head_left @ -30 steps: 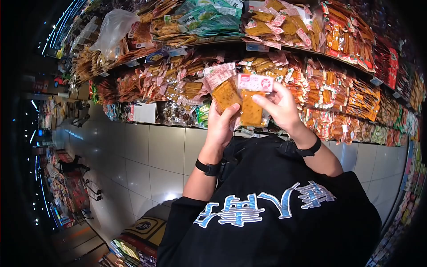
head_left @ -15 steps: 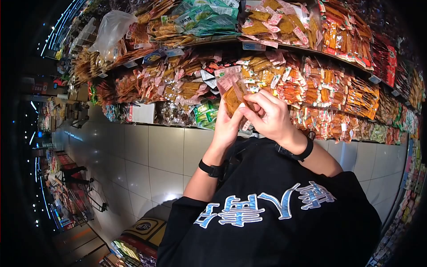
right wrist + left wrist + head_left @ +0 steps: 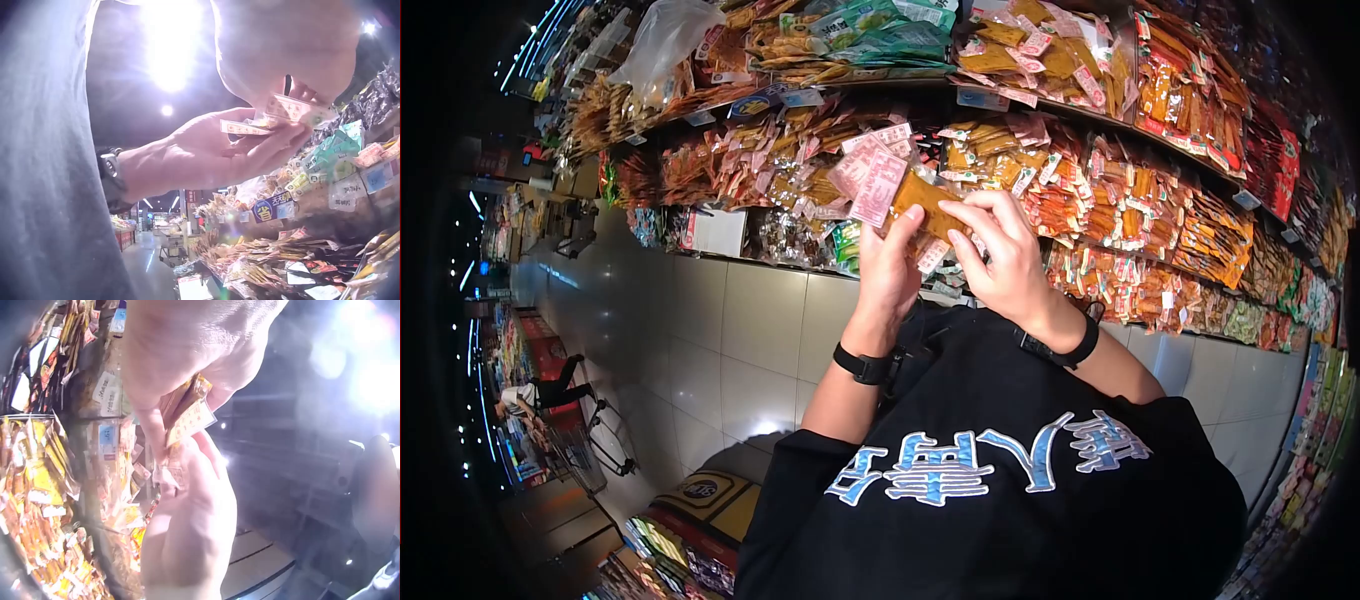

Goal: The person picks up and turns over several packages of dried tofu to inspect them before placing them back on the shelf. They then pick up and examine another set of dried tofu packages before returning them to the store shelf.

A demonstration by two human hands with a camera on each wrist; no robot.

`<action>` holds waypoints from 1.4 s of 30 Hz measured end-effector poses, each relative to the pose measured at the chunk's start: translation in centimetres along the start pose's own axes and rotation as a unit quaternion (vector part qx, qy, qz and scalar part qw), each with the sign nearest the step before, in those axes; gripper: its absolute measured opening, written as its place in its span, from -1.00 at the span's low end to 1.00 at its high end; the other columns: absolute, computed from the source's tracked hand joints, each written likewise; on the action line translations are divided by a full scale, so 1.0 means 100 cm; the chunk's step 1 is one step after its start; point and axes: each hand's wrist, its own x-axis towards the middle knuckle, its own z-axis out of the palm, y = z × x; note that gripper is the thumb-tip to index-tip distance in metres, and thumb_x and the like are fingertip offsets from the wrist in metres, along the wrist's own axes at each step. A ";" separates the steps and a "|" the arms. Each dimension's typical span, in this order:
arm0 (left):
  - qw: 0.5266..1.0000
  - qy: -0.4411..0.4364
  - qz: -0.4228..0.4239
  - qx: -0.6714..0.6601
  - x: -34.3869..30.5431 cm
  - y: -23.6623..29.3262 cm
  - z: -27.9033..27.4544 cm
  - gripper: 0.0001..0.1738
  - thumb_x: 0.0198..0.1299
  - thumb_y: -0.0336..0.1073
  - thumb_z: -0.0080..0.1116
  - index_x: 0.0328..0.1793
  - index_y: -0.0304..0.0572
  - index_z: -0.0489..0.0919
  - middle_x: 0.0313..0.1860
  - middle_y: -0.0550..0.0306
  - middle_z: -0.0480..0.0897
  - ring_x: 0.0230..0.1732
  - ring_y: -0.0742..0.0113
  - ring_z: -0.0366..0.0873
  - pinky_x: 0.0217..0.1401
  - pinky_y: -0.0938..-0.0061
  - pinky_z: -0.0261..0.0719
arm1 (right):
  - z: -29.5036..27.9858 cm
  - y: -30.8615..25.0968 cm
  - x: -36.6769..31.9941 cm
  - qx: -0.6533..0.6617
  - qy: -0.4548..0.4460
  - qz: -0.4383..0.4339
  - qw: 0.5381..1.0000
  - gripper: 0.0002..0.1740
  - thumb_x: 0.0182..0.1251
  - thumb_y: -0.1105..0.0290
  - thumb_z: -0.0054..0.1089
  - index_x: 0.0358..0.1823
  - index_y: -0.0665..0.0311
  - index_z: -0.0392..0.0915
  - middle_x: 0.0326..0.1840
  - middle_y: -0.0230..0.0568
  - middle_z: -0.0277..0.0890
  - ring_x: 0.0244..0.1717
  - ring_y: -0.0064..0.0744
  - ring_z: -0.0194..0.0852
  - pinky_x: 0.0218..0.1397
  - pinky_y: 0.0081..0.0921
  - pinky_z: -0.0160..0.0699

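Observation:
In the head view my left hand (image 3: 888, 268) holds a few flat, clear-wrapped brown snack packets (image 3: 920, 198), thumb on top. Their pink printed labels (image 3: 877, 188) fan out to the upper left. My right hand (image 3: 1015, 278) comes in from the right and pinches the packets' right end between thumb and fingers. From the left wrist, the left hand (image 3: 194, 337) is above and the right hand (image 3: 190, 531) below, with a packet's printed label (image 3: 192, 422) between them. Labels (image 3: 290, 109) also stick out between the hands in the right wrist view, where the right palm hides the rest.
Tiered shelves of similar snack packets (image 3: 1125, 215) stand in front of me. Green packets (image 3: 880, 35) and a clear plastic bag (image 3: 665, 40) are on the upper tier. Tiled floor (image 3: 765, 310) stretches left, where a person (image 3: 550, 390) stands by a cart (image 3: 610, 440).
A second ago each hand held a packet side by side. The packets then came together in the left hand, and now they lie turned with labels fanned leftward, the right hand at their other end.

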 end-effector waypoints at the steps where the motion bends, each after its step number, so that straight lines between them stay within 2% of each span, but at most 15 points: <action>1: 1.000 -0.002 0.004 -0.017 -0.001 0.007 0.002 -0.56 0.27 -0.43 0.11 0.28 -0.34 0.40 0.11 0.02 0.59 0.09 0.25 0.60 0.15 0.31 0.61 | -0.003 0.001 0.002 -0.048 0.024 -0.049 0.997 -0.57 0.12 0.46 0.36 0.06 0.30 0.54 0.03 -0.05 0.45 0.02 -0.04 0.46 0.09 -0.27 0.48; 4: 0.999 -0.020 -0.015 -0.038 -0.003 0.022 -0.001 -0.55 0.28 -0.40 0.13 0.29 -0.34 0.40 0.13 -0.01 0.59 0.13 0.24 0.60 0.22 0.28 0.60 | -0.009 0.001 0.003 0.069 0.022 0.040 0.997 -0.43 0.02 0.39 0.49 0.10 0.31 0.49 0.00 -0.07 0.49 0.03 -0.11 0.50 0.10 -0.31 0.49; 5: 0.999 -0.021 -0.018 -0.037 -0.004 0.024 -0.001 -0.57 0.28 -0.40 0.14 0.26 -0.34 0.43 0.10 0.02 0.61 0.08 0.25 0.62 0.19 0.29 0.61 | -0.004 0.009 -0.002 0.154 -0.017 0.105 0.982 -0.33 -0.04 0.34 0.58 0.12 0.33 0.44 -0.07 -0.11 0.56 -0.04 -0.31 0.56 0.05 -0.36 0.52; 6: 0.998 -0.023 -0.022 -0.058 -0.004 0.025 0.001 -0.61 0.29 -0.40 0.14 0.22 -0.33 0.47 0.06 0.03 0.64 0.03 0.26 0.65 0.17 0.31 0.63 | -0.004 0.016 -0.005 0.277 -0.087 0.204 0.935 -0.45 0.05 0.37 0.55 0.05 0.37 0.49 -0.17 -0.23 0.62 -0.15 -0.53 0.57 -0.03 -0.47 0.55; 8: 0.997 -0.015 -0.034 -0.072 -0.004 0.029 0.005 -0.65 0.29 -0.40 0.14 0.19 -0.32 0.49 0.03 0.04 0.65 0.01 0.27 0.65 0.15 0.31 0.64 | -0.010 0.018 -0.004 0.418 -0.177 0.268 0.850 -0.61 0.15 0.45 0.46 -0.03 0.38 0.53 -0.24 -0.35 0.63 -0.20 -0.66 0.54 -0.09 -0.58 0.55; 11: 0.993 -0.005 -0.067 -0.096 -0.005 0.034 0.011 -0.66 0.30 -0.40 0.13 0.18 -0.33 0.50 0.04 0.01 0.65 0.03 0.25 0.66 0.15 0.30 0.65 | -0.016 0.010 0.001 0.480 -0.179 0.283 0.811 -0.75 0.22 0.51 0.37 -0.09 0.37 0.56 -0.26 -0.40 0.63 -0.22 -0.70 0.54 -0.10 -0.62 0.54; 17: 0.974 -0.033 -0.161 -0.156 -0.006 0.037 0.013 -0.59 0.36 -0.26 0.09 0.25 -0.32 0.45 0.12 -0.07 0.61 0.10 0.13 0.63 0.24 0.22 0.59 | -0.017 0.015 -0.002 0.491 -0.200 0.258 0.808 -0.77 0.24 0.49 0.36 -0.10 0.34 0.58 -0.26 -0.40 0.64 -0.28 -0.70 0.53 -0.18 -0.66 0.52; 20: 0.970 -0.023 -0.165 -0.179 -0.006 0.035 0.014 -0.59 0.36 -0.25 0.08 0.26 -0.30 0.45 0.11 -0.05 0.61 0.09 0.14 0.63 0.23 0.23 0.60 | -0.013 0.025 -0.004 0.501 -0.211 0.231 0.807 -0.78 0.25 0.46 0.36 -0.11 0.33 0.60 -0.26 -0.38 0.65 -0.28 -0.71 0.53 -0.21 -0.68 0.50; 23: 0.976 -0.030 -0.140 -0.162 -0.002 0.032 0.011 -0.59 0.37 -0.24 0.07 0.26 -0.30 0.45 0.12 -0.03 0.62 0.10 0.17 0.63 0.23 0.23 0.59 | -0.016 0.028 -0.004 0.496 -0.229 0.242 0.802 -0.79 0.26 0.45 0.34 -0.11 0.33 0.61 -0.25 -0.35 0.67 -0.26 -0.69 0.54 -0.17 -0.66 0.52; 26: 0.984 -0.042 -0.125 -0.121 -0.005 0.037 0.015 -0.59 0.38 -0.23 0.05 0.25 -0.29 0.45 0.11 0.00 0.62 0.10 0.20 0.62 0.24 0.23 0.58 | -0.016 0.030 -0.008 0.482 -0.245 0.240 0.806 -0.78 0.25 0.48 0.33 -0.08 0.35 0.62 -0.19 -0.30 0.68 -0.19 -0.64 0.58 -0.08 -0.63 0.54; 29: 0.984 -0.052 -0.119 -0.124 -0.005 0.037 0.015 -0.59 0.39 -0.20 0.03 0.25 -0.29 0.46 0.11 0.02 0.62 0.11 0.23 0.62 0.24 0.26 0.57 | -0.019 0.022 -0.004 0.512 -0.234 0.259 0.785 -0.74 0.23 0.50 0.34 -0.04 0.38 0.63 -0.15 -0.27 0.68 -0.11 -0.59 0.60 0.02 -0.59 0.55; 33: 0.985 -0.062 -0.109 -0.122 -0.006 0.038 0.018 -0.58 0.39 -0.18 0.03 0.26 -0.28 0.45 0.12 0.02 0.62 0.11 0.24 0.62 0.23 0.27 0.57 | -0.021 0.023 -0.004 0.516 -0.245 0.255 0.780 -0.68 0.21 0.52 0.36 0.00 0.41 0.62 -0.11 -0.26 0.68 -0.07 -0.57 0.60 0.07 -0.57 0.55; 36: 0.988 -0.049 -0.105 -0.102 -0.006 0.039 0.022 -0.56 0.43 -0.15 -0.07 0.28 -0.28 0.43 0.13 -0.01 0.62 0.10 0.17 0.63 0.23 0.20 0.58 | -0.019 0.022 -0.007 0.519 -0.235 0.258 0.780 -0.67 0.20 0.53 0.36 0.01 0.42 0.62 -0.10 -0.24 0.68 -0.07 -0.56 0.61 0.07 -0.58 0.56; 39: 0.981 -0.055 -0.126 -0.134 -0.006 0.036 0.019 -0.56 0.43 -0.15 -0.08 0.28 -0.30 0.43 0.12 -0.04 0.62 0.08 0.15 0.64 0.21 0.17 0.60 | -0.020 0.019 -0.006 0.524 -0.241 0.264 0.773 -0.68 0.20 0.54 0.35 0.00 0.43 0.62 -0.10 -0.22 0.69 -0.08 -0.55 0.62 0.06 -0.58 0.57; 42: 0.969 -0.094 -0.155 -0.171 -0.007 0.036 0.016 -0.56 0.42 -0.16 -0.02 0.30 -0.27 0.43 0.15 0.00 0.61 0.13 0.21 0.61 0.26 0.24 0.55 | -0.023 0.017 -0.004 0.525 -0.254 0.258 0.770 -0.69 0.20 0.55 0.35 0.00 0.43 0.62 -0.11 -0.21 0.69 -0.09 -0.54 0.64 0.05 -0.58 0.58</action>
